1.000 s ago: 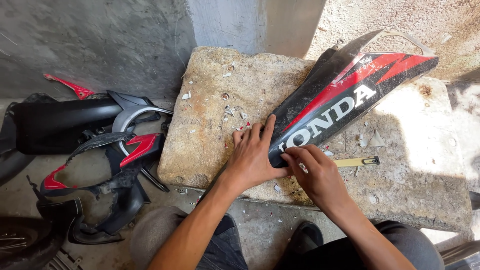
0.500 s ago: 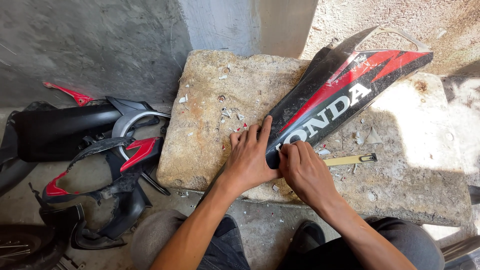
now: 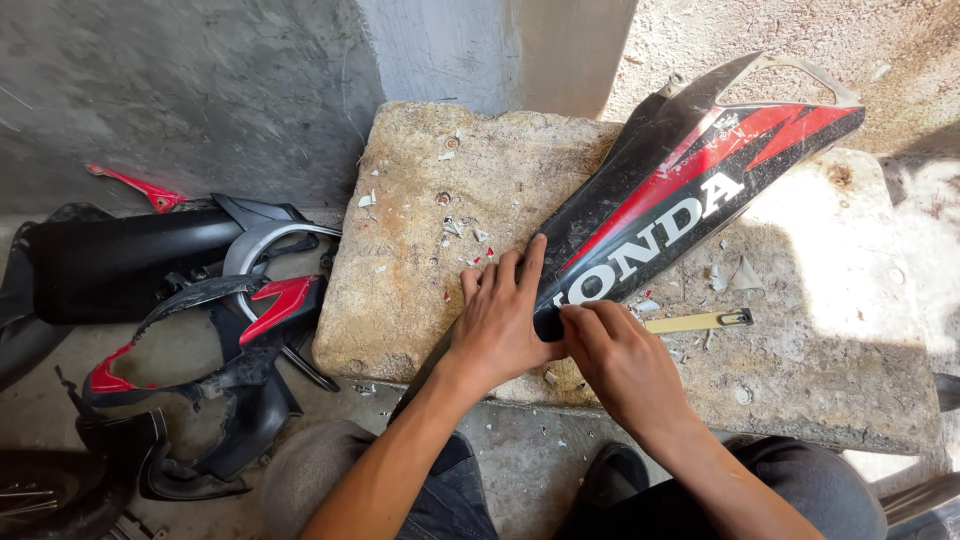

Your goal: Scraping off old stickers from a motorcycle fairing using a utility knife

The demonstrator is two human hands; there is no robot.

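A long black and red plastic motorcycle body panel (image 3: 690, 190) with white lettering lies slanted across a rough stone slab (image 3: 430, 250). My left hand (image 3: 500, 320) rests flat with fingers spread on the slab, pressing against the panel's near tip. My right hand (image 3: 620, 355) has its fingers curled at that same tip, pinching at the panel's edge; what lies under the fingertips is hidden. A yellow-handled blade tool (image 3: 700, 321) lies on the slab just right of my right hand.
Small white and red chips are scattered over the slab. A heap of black and red motorcycle body parts (image 3: 190, 330) lies on the floor to the left. A grey concrete wall (image 3: 200, 90) stands behind. My knees are below the slab's front edge.
My right hand has slid up from beside the tool to the panel's near tip and curled onto its edge. My left hand has stayed pressed in place.
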